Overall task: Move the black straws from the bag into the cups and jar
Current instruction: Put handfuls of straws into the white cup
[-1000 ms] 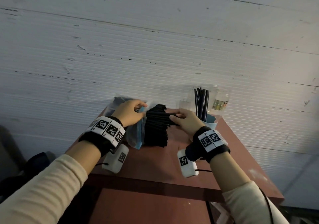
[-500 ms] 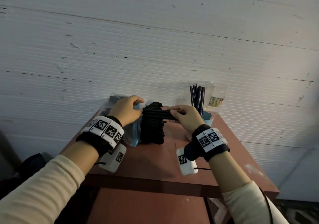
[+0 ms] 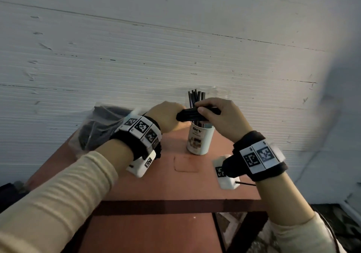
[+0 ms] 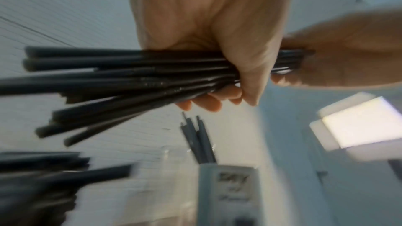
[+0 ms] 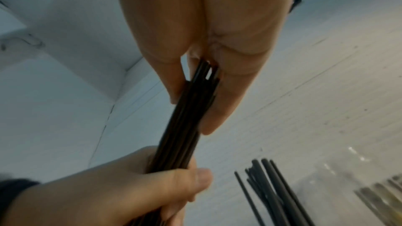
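Bundle of black straws (image 3: 192, 114): held level in the air above the white cup (image 3: 199, 140), between both hands. In the left wrist view the loose ends fanned out to one side (image 4: 108, 78); in the right wrist view the bundle ran from one hand to the other (image 5: 185, 126).

Left hand (image 3: 166, 117): fingers curled round one end of the bundle, gripping it; thumb across the straws.

Right hand (image 3: 220, 116): pinched the other end of the same bundle between thumb and fingers.

White cup: upright on the table, printed label on its side, several black straws (image 3: 196, 96) standing in it, directly below the held bundle.

Clear container (image 3: 219, 92): behind the white cup, near the wall; blurred, contents could not be told.

Clear plastic bag (image 3: 97, 124): at the far left of the table, against the wall, with more black straws lying in it.

Table (image 3: 166, 182): reddish-brown top.

Wall (image 3: 175, 38): white, ribbed, scuffed.

Sleeves (image 3: 58, 190): cream, ribbed; black wristbands with square printed markers on both wrists.
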`<state>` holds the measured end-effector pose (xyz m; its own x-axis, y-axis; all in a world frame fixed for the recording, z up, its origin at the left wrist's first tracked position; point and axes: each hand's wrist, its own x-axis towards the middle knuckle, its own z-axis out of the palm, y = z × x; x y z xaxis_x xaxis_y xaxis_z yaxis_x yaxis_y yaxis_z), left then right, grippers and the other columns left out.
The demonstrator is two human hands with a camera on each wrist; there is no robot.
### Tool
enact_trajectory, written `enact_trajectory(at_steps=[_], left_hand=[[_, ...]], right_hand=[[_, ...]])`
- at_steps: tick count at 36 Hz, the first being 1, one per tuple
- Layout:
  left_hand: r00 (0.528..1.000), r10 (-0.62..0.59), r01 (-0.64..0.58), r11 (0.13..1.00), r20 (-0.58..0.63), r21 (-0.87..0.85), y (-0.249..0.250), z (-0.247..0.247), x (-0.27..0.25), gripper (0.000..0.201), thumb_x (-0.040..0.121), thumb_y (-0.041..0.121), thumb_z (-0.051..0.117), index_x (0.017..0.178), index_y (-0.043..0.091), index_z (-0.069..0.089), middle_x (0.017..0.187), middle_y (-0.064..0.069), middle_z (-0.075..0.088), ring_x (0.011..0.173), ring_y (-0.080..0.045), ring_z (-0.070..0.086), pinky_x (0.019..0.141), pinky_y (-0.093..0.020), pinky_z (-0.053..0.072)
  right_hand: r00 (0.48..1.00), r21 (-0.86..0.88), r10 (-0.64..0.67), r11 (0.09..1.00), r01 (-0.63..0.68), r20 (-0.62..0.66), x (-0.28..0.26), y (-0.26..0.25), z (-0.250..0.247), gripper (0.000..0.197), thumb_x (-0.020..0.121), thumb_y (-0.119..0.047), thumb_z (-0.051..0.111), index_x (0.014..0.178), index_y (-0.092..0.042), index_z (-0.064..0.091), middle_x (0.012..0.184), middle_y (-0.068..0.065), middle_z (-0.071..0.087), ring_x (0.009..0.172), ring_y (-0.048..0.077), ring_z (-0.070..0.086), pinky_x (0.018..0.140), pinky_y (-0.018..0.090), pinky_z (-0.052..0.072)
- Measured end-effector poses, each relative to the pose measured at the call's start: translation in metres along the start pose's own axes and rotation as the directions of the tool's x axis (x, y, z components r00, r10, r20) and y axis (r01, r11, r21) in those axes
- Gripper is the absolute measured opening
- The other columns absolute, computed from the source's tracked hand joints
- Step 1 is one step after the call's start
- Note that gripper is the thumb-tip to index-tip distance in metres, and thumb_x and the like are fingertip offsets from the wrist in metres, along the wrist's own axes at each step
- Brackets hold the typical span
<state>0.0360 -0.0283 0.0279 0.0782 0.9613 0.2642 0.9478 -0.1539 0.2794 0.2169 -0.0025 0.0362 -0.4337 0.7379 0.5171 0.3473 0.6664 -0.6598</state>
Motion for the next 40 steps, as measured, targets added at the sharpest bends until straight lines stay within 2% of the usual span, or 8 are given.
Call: enact_trajectory(at_steps=[5, 9, 11, 15, 20, 23, 35, 40], left_hand=[[0.985, 0.055, -0.094, 0.964, -0.162, -0.248, 0.030, -0.006, 0.004, 0.033, 0.091, 0.040, 0.061, 0.066, 0.026, 0.045, 0.065, 0.010, 0.052, 0.062, -0.007, 0.049, 0.060, -0.025, 0.036], [0.982, 0.004, -0.100, 0.859, -0.189, -0.502, 0.052, 0.010, 0.009, 0.038, 0.090, 0.039, 0.063, 0.069, 0.013, 0.046, 0.057, 0.007, 0.045, 0.049, -0.004, 0.042, 0.056, -0.023, 0.033], [0.982, -0.049, -0.077, 0.776, -0.182, -0.625, 0.061, 0.021, 0.008, 0.041, 0.090, 0.039, 0.065, 0.075, 0.003, 0.052, 0.060, 0.000, 0.048, 0.050, -0.005, 0.045, 0.056, -0.022, 0.037], [0.957, -0.252, 0.036, 0.597, -0.145, -0.802, 0.061, 0.053, 0.007, 0.035, 0.085, 0.032, 0.072, 0.092, -0.001, 0.064, 0.082, -0.014, 0.068, 0.074, -0.019, 0.063, 0.072, -0.035, 0.051], [0.938, -0.343, 0.221, 0.489, 0.047, -0.844, 0.041, 0.087, 0.002, 0.024, 0.083, 0.029, 0.073, 0.069, 0.018, 0.058, 0.065, 0.004, 0.057, 0.061, -0.009, 0.055, 0.059, -0.018, 0.044], [0.929, -0.368, 0.228, 0.479, 0.042, -0.847, 0.039, 0.088, 0.001, 0.030, 0.087, 0.032, 0.070, 0.065, 0.016, 0.057, 0.065, 0.003, 0.057, 0.058, -0.005, 0.053, 0.044, -0.004, 0.037], [0.921, -0.333, 0.359, 0.523, 0.203, -0.773, 0.021, 0.098, 0.002, 0.043, 0.076, 0.053, 0.072, 0.078, 0.010, 0.071, 0.081, -0.005, 0.070, 0.079, -0.017, 0.063, 0.092, -0.038, 0.051], [0.944, -0.303, 0.277, 0.517, 0.129, -0.810, 0.024, 0.090, 0.001, 0.048, 0.088, 0.050, 0.063, 0.067, 0.007, 0.060, 0.069, -0.001, 0.061, 0.077, -0.014, 0.060, 0.085, -0.026, 0.044]], right_hand=[[0.984, 0.127, -0.017, 0.991, 0.040, -0.176, 0.007, -0.011, -0.032, 0.033, 0.088, -0.033, 0.066, 0.120, -0.031, 0.059, 0.099, -0.002, 0.065, 0.092, 0.014, 0.067, 0.082, 0.038, 0.058], [0.937, 0.081, -0.147, 0.980, 0.181, -0.317, 0.014, -0.021, -0.039, 0.043, 0.088, -0.030, 0.065, 0.128, -0.033, 0.050, 0.118, -0.005, 0.056, 0.104, 0.009, 0.058, 0.084, 0.016, 0.050], [0.914, 0.012, -0.250, 0.964, 0.267, -0.320, 0.016, -0.025, -0.035, 0.041, 0.089, -0.019, 0.061, 0.128, -0.027, 0.050, 0.122, -0.007, 0.053, 0.107, 0.010, 0.057, 0.087, 0.018, 0.049], [0.940, -0.120, -0.299, 0.952, 0.282, -0.161, 0.015, -0.017, -0.018, 0.026, 0.091, -0.011, 0.056, 0.116, -0.015, 0.062, 0.114, -0.005, 0.060, 0.098, 0.006, 0.058, 0.086, 0.014, 0.045], [0.971, -0.297, -0.210, 0.926, 0.234, 0.110, 0.008, 0.012, 0.008, 0.021, 0.092, -0.020, 0.058, 0.111, -0.014, 0.066, 0.118, -0.001, 0.059, 0.110, 0.015, 0.049, 0.095, 0.028, 0.037], [0.969, -0.243, -0.241, 0.938, 0.248, 0.060, 0.009, 0.013, 0.011, 0.024, 0.091, -0.018, 0.059, 0.114, -0.013, 0.064, 0.119, 0.001, 0.058, 0.112, 0.017, 0.051, 0.096, 0.027, 0.039], [0.952, -0.144, -0.308, 0.942, 0.304, 0.001, 0.007, 0.009, 0.021, 0.031, 0.088, -0.015, 0.064, 0.118, -0.009, 0.060, 0.119, 0.003, 0.054, 0.104, 0.011, 0.052, 0.090, 0.024, 0.043], [0.975, -0.092, -0.214, 0.974, 0.209, -0.053, 0.004, 0.005, 0.015, 0.076, 0.082, -0.037, 0.073, 0.143, -0.016, 0.035, 0.140, 0.002, 0.037, 0.125, 0.015, 0.043, 0.103, 0.033, 0.042]])
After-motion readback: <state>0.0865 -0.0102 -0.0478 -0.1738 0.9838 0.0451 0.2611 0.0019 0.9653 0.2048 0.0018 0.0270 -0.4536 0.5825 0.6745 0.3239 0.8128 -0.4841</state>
